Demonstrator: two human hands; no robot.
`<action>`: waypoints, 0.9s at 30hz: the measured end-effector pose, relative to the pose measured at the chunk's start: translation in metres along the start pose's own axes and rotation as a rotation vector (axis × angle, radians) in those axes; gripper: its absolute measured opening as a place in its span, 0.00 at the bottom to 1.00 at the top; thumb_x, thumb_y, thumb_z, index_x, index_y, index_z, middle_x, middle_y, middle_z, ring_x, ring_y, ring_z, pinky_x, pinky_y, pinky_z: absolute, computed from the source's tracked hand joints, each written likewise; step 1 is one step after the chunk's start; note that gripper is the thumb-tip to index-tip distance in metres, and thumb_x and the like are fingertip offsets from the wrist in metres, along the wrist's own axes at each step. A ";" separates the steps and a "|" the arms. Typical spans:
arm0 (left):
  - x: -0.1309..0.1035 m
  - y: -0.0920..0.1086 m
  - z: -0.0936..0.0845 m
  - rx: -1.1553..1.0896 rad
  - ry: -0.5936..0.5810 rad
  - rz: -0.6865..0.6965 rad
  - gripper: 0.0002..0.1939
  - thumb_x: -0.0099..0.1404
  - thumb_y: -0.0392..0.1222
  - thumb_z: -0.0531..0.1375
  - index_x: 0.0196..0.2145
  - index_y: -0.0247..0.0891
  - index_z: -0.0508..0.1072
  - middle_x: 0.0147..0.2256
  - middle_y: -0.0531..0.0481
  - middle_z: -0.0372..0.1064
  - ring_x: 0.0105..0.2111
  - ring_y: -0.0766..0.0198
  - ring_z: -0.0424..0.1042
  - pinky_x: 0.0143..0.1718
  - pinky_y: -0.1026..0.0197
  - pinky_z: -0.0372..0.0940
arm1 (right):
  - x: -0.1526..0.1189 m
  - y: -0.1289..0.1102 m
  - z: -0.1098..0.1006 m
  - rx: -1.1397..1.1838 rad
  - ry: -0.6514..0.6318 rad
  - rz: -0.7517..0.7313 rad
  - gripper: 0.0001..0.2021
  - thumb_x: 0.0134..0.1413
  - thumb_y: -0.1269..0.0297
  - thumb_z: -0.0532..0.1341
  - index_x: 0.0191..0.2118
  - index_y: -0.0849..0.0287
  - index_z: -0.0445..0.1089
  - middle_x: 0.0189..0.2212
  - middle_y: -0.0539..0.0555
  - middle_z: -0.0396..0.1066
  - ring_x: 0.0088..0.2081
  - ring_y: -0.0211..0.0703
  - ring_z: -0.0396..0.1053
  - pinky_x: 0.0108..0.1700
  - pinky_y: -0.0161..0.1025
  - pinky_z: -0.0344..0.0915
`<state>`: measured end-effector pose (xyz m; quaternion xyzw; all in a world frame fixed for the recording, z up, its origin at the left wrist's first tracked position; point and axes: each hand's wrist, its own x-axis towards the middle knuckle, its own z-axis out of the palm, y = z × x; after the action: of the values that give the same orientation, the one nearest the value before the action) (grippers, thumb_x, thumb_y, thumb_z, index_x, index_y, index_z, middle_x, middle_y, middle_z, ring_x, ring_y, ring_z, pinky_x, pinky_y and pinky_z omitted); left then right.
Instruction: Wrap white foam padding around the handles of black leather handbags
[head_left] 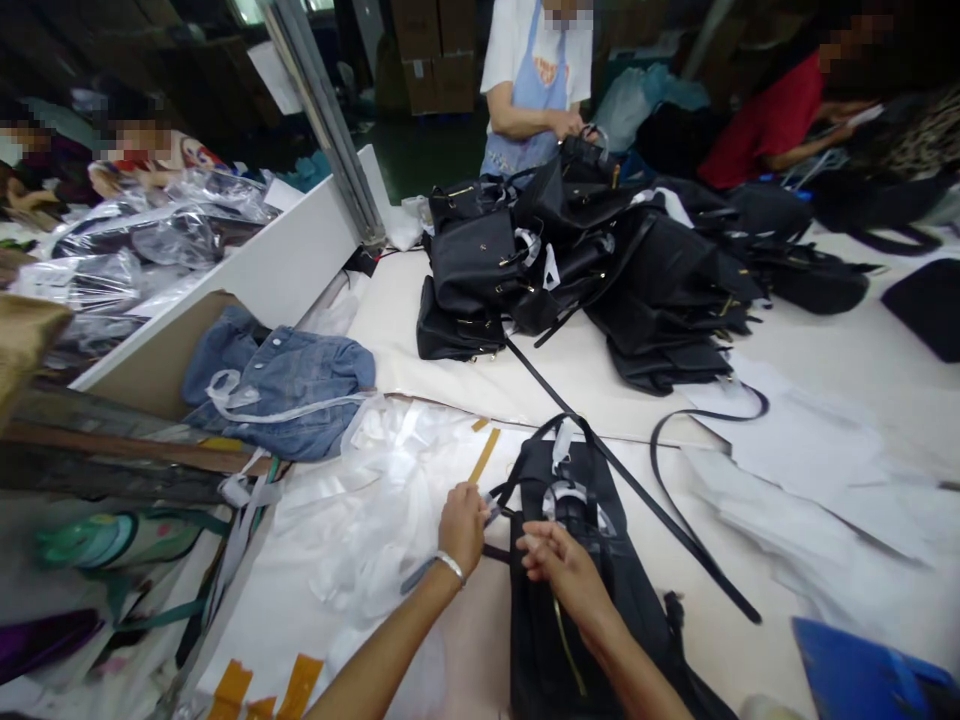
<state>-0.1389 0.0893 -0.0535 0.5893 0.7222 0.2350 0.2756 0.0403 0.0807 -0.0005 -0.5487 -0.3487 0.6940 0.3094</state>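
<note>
A black bag [544, 640] with a gold zipper lies on the white table in front of me, its straps running toward the far side. Clear plastic wrap and a white tag [562, 446] show at its upper part. My left hand [463, 530], with a silver bracelet at the wrist, is closed beside the bag's left edge, at a strap end with clear plastic on it. Over the middle of the bag is my right hand [559, 570], fingers partly curled and apart; nothing clear shows in it.
Black bags [480, 260] are heaped across the table's far side. A denim bag [300, 380] and thin white wrapping [375, 490] lie left, white sheets [817, 520] and a blue object [862, 670] right. A metal post [322, 120] rises at back left. Several people are beyond.
</note>
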 end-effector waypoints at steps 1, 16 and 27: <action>0.007 -0.002 0.006 0.057 -0.011 -0.008 0.04 0.58 0.32 0.55 0.30 0.38 0.66 0.39 0.47 0.64 0.41 0.59 0.62 0.42 0.59 0.56 | 0.002 0.002 -0.003 -0.003 -0.003 0.006 0.17 0.46 0.52 0.64 0.39 0.59 0.69 0.32 0.55 0.73 0.30 0.42 0.70 0.31 0.38 0.66; 0.018 -0.025 0.026 0.169 -0.040 -0.133 0.05 0.61 0.31 0.51 0.32 0.38 0.65 0.29 0.47 0.66 0.33 0.58 0.65 0.33 0.59 0.54 | 0.016 0.024 -0.003 -0.061 -0.069 0.011 0.17 0.49 0.52 0.61 0.38 0.60 0.68 0.30 0.54 0.72 0.28 0.40 0.67 0.29 0.37 0.63; -0.041 0.006 -0.030 -0.131 0.146 0.036 0.07 0.65 0.40 0.50 0.39 0.39 0.64 0.35 0.49 0.67 0.37 0.60 0.68 0.40 0.59 0.61 | 0.001 0.021 0.043 0.048 -0.025 0.120 0.34 0.42 0.49 0.65 0.54 0.53 0.57 0.42 0.55 0.69 0.38 0.45 0.69 0.30 0.37 0.67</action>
<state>-0.1486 0.0494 -0.0220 0.5642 0.7128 0.3288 0.2559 -0.0032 0.0636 -0.0112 -0.5524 -0.3023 0.7263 0.2757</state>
